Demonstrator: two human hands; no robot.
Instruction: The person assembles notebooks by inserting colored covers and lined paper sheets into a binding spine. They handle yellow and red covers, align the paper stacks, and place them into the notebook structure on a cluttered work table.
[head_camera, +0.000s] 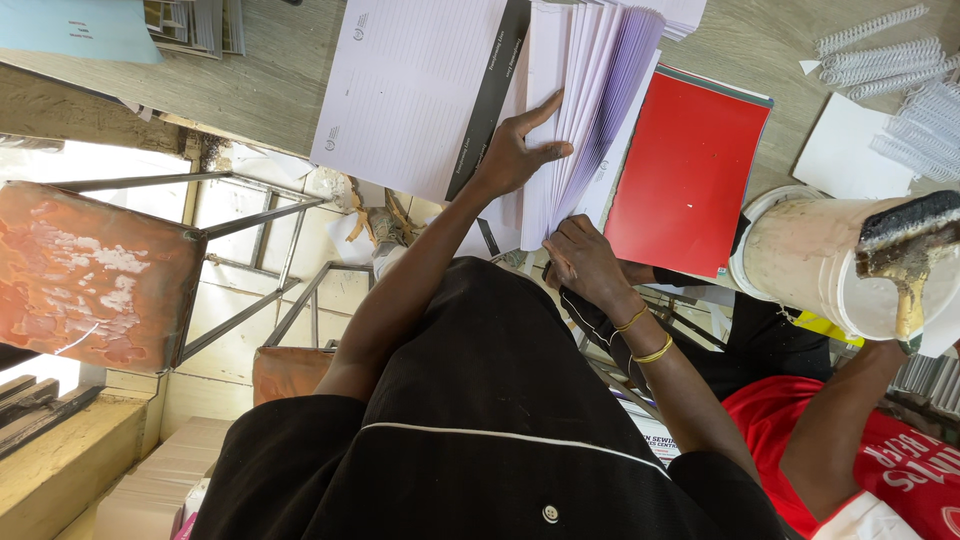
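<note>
My left hand lies on a thick stack of lined pages fanned open on the grey table. Its index finger runs up one sheaf and its thumb presses across the fanned edges. My right hand, with two gold bangles on the wrist, curls around the stack's near edge. A black strip lies just left of my left hand, beside a large white lined sheet. A red cover sheet lies right of the stack.
White spiral binding coils and a white card lie at the right. Another person in a red shirt holds a white bucket with a glue-caked brush. A rusty metal stool stands left.
</note>
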